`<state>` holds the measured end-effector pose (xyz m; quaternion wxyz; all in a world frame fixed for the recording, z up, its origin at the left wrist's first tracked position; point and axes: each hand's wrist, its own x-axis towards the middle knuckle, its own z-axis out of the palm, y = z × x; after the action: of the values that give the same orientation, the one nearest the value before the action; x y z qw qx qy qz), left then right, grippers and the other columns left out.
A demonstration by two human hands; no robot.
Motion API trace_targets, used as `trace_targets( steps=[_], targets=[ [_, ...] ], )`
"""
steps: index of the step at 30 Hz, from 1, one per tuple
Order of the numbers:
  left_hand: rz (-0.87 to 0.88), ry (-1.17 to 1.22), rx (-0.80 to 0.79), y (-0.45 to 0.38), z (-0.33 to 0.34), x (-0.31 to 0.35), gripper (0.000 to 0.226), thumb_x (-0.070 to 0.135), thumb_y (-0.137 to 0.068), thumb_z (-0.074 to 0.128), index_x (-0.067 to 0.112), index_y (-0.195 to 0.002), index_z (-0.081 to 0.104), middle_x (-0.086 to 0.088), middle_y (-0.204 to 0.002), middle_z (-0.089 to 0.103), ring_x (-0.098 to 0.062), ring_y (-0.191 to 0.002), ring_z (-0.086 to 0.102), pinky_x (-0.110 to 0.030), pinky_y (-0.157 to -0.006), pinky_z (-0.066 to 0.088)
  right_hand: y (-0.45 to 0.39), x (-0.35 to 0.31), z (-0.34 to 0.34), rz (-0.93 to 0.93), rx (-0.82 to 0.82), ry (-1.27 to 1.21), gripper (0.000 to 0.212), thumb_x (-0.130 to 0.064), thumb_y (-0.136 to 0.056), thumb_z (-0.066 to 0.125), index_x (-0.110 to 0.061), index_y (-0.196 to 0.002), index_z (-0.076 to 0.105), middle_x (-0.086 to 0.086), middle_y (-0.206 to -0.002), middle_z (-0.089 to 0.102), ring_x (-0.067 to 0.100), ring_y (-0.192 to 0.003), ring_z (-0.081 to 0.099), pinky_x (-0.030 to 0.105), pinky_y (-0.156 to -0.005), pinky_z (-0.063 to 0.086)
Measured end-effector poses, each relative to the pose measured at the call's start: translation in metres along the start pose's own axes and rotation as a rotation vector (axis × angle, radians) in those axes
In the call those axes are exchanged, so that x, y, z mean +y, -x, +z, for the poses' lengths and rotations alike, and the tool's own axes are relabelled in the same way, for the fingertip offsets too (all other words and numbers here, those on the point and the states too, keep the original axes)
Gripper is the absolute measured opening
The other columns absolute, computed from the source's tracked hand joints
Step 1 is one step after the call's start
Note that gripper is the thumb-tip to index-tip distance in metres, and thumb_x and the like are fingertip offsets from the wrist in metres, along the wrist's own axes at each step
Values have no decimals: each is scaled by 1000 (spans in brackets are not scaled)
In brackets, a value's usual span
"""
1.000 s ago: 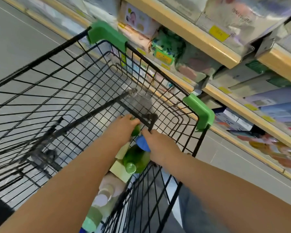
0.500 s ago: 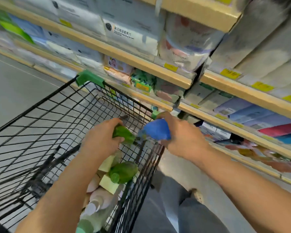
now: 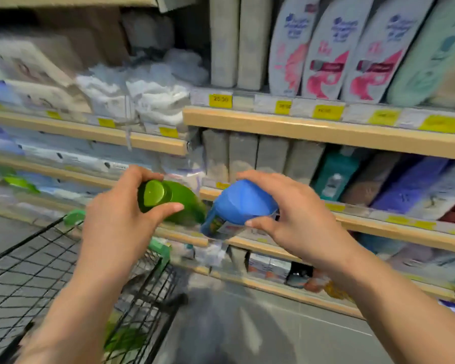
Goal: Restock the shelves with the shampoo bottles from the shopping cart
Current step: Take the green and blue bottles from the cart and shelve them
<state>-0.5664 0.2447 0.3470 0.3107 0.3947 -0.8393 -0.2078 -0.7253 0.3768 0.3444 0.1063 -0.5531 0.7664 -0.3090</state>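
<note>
So there's a green bottle [image 3: 168, 199] in the left hand [image 3: 116, 227] and a blue-capped bottle [image 3: 237, 206] in the right hand [image 3: 297, 219], both held up in the air in front of the shelves [image 3: 326, 130], up and to the right of the shopping cart [image 3: 63, 279]. Left fingers [image 3: 168, 207] are curled round the green one near its cap, thumb on one side; right fingers are wrapped over the blue cap from above with the thumb pinching underneath. The two bottles are nearly touching at their lower ends, can't tell if they actually are. If it were me, I'd place one at a time: pick the shelf row with matching shampoo, stand the bottle upright, label out, then slide it back. Holding by the cap is fine for carrying, but I'd shift to the body before setting down so it doesn't swing. In the way: the shelf above the cart is packed tight with tall white bottles [image 3: 326, 48] and boxes, so a gap isn't obvious from here, and everything's blurry. More bottles look to be left in the cart's near corner, greenish, hard to make out.
</note>
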Motion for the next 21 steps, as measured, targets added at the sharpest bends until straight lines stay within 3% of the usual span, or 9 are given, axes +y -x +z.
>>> trace_targets(
  steps=[4, 7, 9, 14, 17, 21],
  targets=[
    [149, 132, 35, 22, 33, 88, 40, 24, -60, 77, 18, -96, 59, 14, -71, 51, -22, -75, 54, -24, -68, 37, 63, 31, -70, 1, 82, 140, 61, -19, -79, 64, -39, -129, 34, -11, -131, 44, 18, -118, 42, 39, -91, 40],
    [262, 201, 3, 33, 52, 141, 36, 25, -60, 76, 23, -90, 58, 27, -71, 46, -1, -62, 47, -3, -58, 32, 103, 52, -114, 52, 155, 207, 61, -16, -80, 61, -41, -128, 33, -14, -132, 41, 22, -118, 45, 45, -89, 43],
    [323, 258, -36, 37, 61, 167, 35, 25, -59, 76, 27, -86, 55, 28, -73, 48, 8, -67, 47, 4, -62, 34, 122, 63, -134, 72, 230, 251, 62, -14, -80, 59, -44, -127, 32, -19, -130, 41, 18, -116, 46, 40, -81, 45],
    [468, 330, -74, 43, 90, 237, 36, 28, -55, 76, 21, -87, 62, 30, -72, 49, 6, -64, 49, 2, -62, 35, 163, 88, -184, 112, 445, 311, 64, -5, -76, 63, -39, -126, 41, -14, -129, 48, 21, -114, 50, 43, -76, 49],
    [552, 397, -99, 46, 107, 276, 38, 34, -55, 75, 23, -88, 60, 28, -73, 52, -6, -60, 52, -12, -60, 41, 181, 101, -210, 121, 570, 320, 66, 2, -70, 66, -32, -123, 48, -7, -125, 54, 29, -107, 56, 51, -70, 52],
    [650, 524, -110, 43, 129, 320, 48, 48, -49, 76, 29, -89, 56, 24, -79, 57, -6, -75, 54, -32, -67, 45, 196, 121, -240, 76, 702, 330, 64, 7, -68, 65, -23, -122, 51, 2, -120, 57, 33, -103, 58, 57, -67, 51]
  ],
)
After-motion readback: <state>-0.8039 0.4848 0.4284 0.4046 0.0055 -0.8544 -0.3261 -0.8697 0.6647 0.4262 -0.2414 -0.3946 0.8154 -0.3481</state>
